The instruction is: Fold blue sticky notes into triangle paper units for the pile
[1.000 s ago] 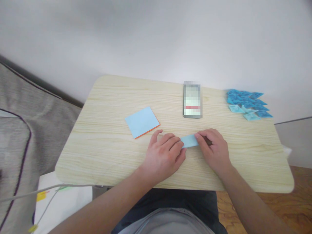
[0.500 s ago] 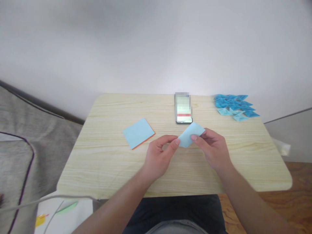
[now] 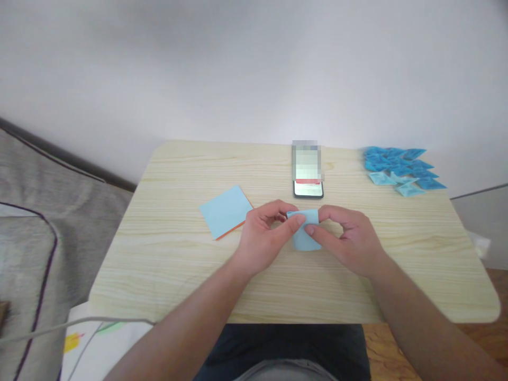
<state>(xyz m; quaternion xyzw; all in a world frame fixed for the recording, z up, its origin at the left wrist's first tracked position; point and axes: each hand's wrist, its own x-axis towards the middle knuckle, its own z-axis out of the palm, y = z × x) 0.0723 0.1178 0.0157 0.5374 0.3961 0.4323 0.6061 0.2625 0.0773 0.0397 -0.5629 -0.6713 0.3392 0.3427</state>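
Note:
A small light blue sheet of paper (image 3: 307, 241) is held between both hands just above the table, its top edge bent over. My left hand (image 3: 264, 233) is closed on the paper's left upper part, thumb on the front. On the other side, my right hand (image 3: 349, 235) pinches it with the thumb across the front and the index finger at the upper right edge. Left of my hands lies a stack of square paper (image 3: 226, 211), light blue on top with an orange edge below; my left hand overlaps its right corner in view.
A phone (image 3: 308, 189) with a lit, partly blurred screen lies behind my hands. Several folded blue paper pieces (image 3: 400, 164) are grouped at the back right of the wooden table (image 3: 166, 275). A grey cable (image 3: 99, 319) runs past the front left edge.
The paper has turned from a slanted position to nearly square-on, and its upper edge is now bent over. Both hands have shifted their grip on it. The view has moved slightly.

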